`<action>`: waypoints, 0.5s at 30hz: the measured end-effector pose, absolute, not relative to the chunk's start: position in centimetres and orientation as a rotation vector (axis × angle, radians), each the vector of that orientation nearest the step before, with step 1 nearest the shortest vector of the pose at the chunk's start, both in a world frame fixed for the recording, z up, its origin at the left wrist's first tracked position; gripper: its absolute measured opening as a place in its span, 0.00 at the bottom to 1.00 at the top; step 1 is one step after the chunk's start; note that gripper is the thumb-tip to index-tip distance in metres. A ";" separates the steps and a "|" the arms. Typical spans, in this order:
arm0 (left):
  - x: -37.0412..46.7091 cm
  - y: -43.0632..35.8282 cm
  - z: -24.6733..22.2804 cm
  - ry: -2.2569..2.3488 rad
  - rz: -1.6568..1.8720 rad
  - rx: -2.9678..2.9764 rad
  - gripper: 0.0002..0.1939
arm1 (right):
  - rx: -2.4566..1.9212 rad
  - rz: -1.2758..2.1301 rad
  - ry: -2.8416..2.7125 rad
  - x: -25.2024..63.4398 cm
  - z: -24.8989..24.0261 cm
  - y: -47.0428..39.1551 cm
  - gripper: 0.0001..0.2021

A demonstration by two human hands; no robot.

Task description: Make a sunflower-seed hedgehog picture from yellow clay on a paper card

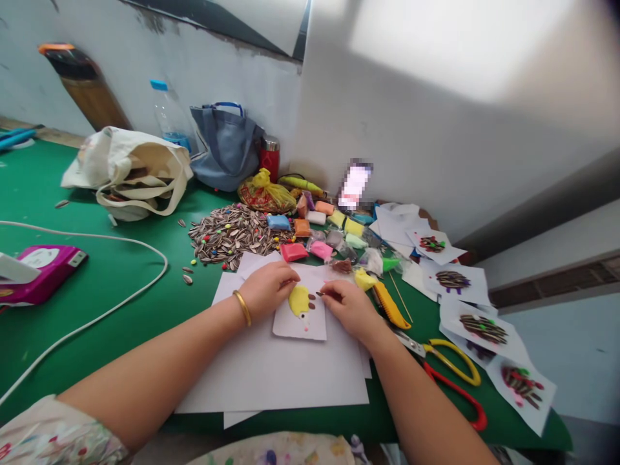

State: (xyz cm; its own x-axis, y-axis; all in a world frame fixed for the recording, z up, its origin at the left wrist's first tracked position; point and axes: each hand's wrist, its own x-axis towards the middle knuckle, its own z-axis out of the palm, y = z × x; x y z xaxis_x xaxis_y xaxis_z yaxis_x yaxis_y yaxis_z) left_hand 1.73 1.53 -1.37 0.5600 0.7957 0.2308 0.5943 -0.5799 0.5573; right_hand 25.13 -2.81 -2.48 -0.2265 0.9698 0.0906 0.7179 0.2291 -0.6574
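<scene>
A small white card (295,329) lies on larger sheets of white paper (271,381) in front of me. On the card is a yellow clay animal shape (299,299) with a dark eye, a pink dot and two brown oval pieces (311,301) along its right side. My left hand (268,287), with a gold bangle at the wrist, has its fingertips closed at the card's upper left, near the yellow clay; whatever is between them is hidden. Just right of the brown pieces, my right hand (351,309) pinches a small dark sunflower seed (320,294).
A sunflower seed pile (232,236) and clay packets (294,251) lie beyond the card. To the right are a yellow cutter (391,305), scissors (455,361) and finished seed cards (494,329). A white cable (121,309), cloth bag (145,174) and lit phone (355,186) stand around.
</scene>
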 end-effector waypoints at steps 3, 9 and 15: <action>1.7 1.7 -1.6 1.131 0.614 2.399 0.10 | -1.567 0.641 -2.070 24.9 -2.5 -3.0 0.05; 1.7 1.7 -1.7 1.130 0.605 2.413 0.11 | -1.533 0.577 -2.129 24.4 -2.0 -3.1 0.05; 1.7 1.7 -1.7 1.130 0.606 2.417 0.10 | -1.530 0.546 -2.136 24.2 -2.0 -3.1 0.05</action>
